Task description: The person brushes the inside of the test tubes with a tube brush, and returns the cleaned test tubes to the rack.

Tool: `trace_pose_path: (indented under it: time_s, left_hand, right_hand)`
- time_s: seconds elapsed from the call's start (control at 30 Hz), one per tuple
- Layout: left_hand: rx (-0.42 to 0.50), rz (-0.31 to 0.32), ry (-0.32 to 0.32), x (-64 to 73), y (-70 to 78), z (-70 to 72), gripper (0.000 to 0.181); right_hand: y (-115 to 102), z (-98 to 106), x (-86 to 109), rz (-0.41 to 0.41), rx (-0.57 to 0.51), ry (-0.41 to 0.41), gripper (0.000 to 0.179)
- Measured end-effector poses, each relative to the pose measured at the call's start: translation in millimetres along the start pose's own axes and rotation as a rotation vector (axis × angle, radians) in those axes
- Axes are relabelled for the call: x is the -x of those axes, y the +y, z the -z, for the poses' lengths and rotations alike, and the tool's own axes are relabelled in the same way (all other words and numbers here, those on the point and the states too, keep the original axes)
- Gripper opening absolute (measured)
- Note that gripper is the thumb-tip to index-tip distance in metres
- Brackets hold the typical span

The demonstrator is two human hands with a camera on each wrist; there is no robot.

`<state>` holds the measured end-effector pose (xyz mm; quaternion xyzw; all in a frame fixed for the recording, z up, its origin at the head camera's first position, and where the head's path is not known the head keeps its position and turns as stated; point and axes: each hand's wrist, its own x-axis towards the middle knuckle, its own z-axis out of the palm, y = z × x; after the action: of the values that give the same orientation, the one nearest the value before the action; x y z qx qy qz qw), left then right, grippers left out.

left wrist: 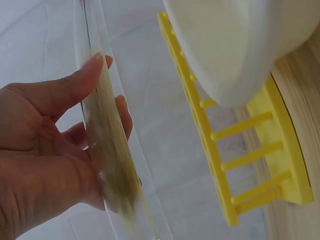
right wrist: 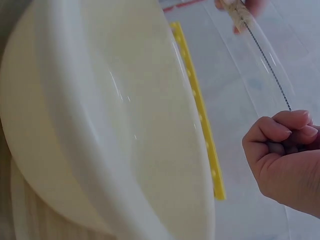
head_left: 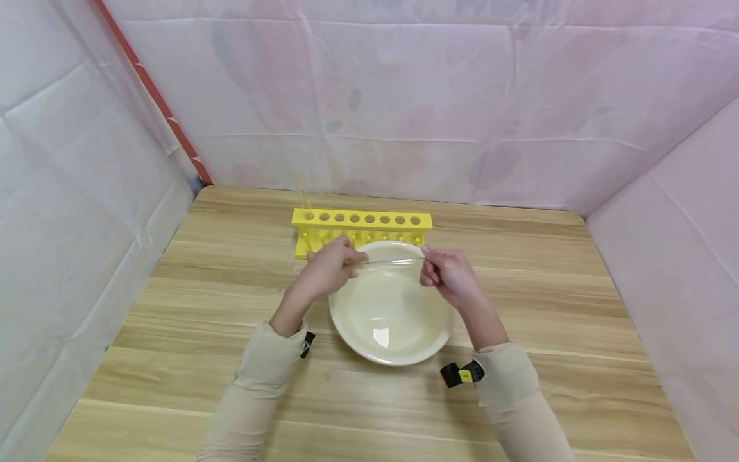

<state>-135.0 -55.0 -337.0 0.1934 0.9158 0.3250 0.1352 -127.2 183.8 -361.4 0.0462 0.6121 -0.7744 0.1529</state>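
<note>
My left hand point(head_left: 330, 264) grips a clear glass test tube point(left wrist: 142, 212), thumb on one side and fingers on the other. Inside the tube are the pale bristles point(left wrist: 112, 140) of a test tube brush. Its thin twisted wire handle point(right wrist: 270, 70) runs out toward my right hand point(head_left: 453, 273), whose curled fingers pinch the wire's end. Tube and brush lie nearly level above the far part of a round cream basin point(head_left: 392, 314). In the right wrist view, the left hand shows only as blurred fingertips at the top.
Just behind the basin stands a yellow test tube rack point(head_left: 364, 219) with a row of round holes. Clear tubes point(head_left: 304, 192) stick up at its left end. The wood-grain table point(head_left: 213, 289) is bounded by pale cloth walls point(head_left: 404, 96) at the back and sides.
</note>
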Motion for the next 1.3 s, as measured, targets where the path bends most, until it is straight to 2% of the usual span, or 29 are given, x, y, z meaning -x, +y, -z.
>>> trace_pose_path:
  time_s: [0.13, 0.3, 0.43, 0.6, 0.67, 0.8, 0.97, 1.13, 1.23, 1.3]
  left_hand:
    - [-0.03, 0.007, -0.005, -1.3, 6.5, -2.7, 0.033]
    - [-0.055, 0.016, -0.002, -0.9, 8.0, -3.4, 0.033]
    - [-0.072, 0.016, 0.005, -0.4, 9.1, -4.6, 0.033]
    - [-0.085, 0.026, 0.013, 0.3, 11.7, -6.5, 0.032]
    - [-0.083, 0.025, 0.013, 0.6, 12.5, -6.7, 0.032]
    - [-0.063, 0.003, 0.014, 1.2, 13.2, -5.1, 0.031]
    - [-0.03, -0.056, -0.004, 2.1, 10.1, -1.2, 0.03]
    - [0.045, -0.13, -0.03, 0.2, 3.1, 2.7, 0.03]
    - [0.072, -0.141, -0.035, -1.3, 0.3, 4.5, 0.029]
    - [0.069, -0.129, -0.027, -1.3, 0.6, 4.9, 0.03]
  right_hand:
    - [5.8, -12.6, -2.1, -0.013, -0.015, 0.028, 0.049]
    - [8.3, -14.5, -2.6, -0.029, -0.028, 0.062, 0.05]
    - [6.7, -14.4, -1.6, -0.091, -0.05, 0.055, 0.05]
    - [2.4, -12.7, -1.2, -0.206, -0.156, 0.004, 0.049]
    - [0.7, -11.9, -1.4, -0.216, -0.185, -0.005, 0.049]
    - [-2.6, -9.8, -0.9, -0.144, -0.142, 0.012, 0.049]
    - [-5.2, -5.5, 0.6, 0.025, 0.081, 0.011, 0.045]
    - [-4.8, -1.1, -0.1, 0.183, 0.237, 0.005, 0.041]
    - [-6.0, -1.9, -0.9, 0.224, 0.259, 0.023, 0.041]
    - [-9.1, -3.9, -0.8, 0.186, 0.192, 0.027, 0.043]
